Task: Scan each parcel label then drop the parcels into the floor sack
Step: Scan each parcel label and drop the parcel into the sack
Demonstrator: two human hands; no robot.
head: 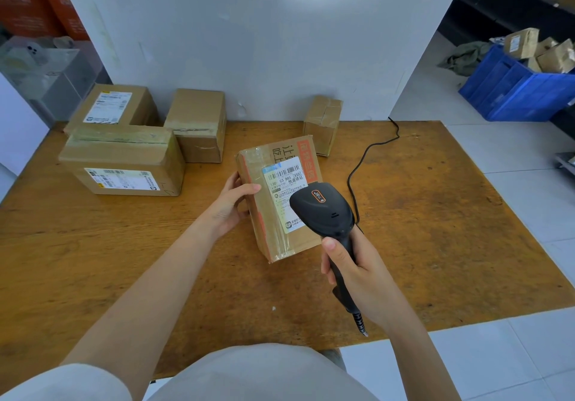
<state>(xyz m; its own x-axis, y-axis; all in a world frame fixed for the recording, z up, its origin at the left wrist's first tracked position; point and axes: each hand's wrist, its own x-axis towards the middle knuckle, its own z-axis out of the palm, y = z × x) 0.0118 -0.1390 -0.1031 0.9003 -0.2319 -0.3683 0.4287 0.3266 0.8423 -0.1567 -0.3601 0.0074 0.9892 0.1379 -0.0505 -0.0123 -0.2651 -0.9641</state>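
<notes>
- Boxes (124, 164) wait in a cluster of three at the back left of the table (435, 214), well apart from the work in hand.
- The left hand (231, 201) grips the parcel (270, 239) by its left edge, thumb on the top face, near the table's middle; whether it rests on the wood or is raised I cannot tell.
- The label (284, 179) faces up; to my eye it should be kept flat and steady so the barcode near its far edge reads cleanly.
- The scanner (323, 207) hangs just over the label's lower right and hides part of it; drawing back a little and aiming at the barcode would likely help.
- The right hand (351, 270) is wrapped round the scanner's handle.
- The sack is not in view.
</notes>
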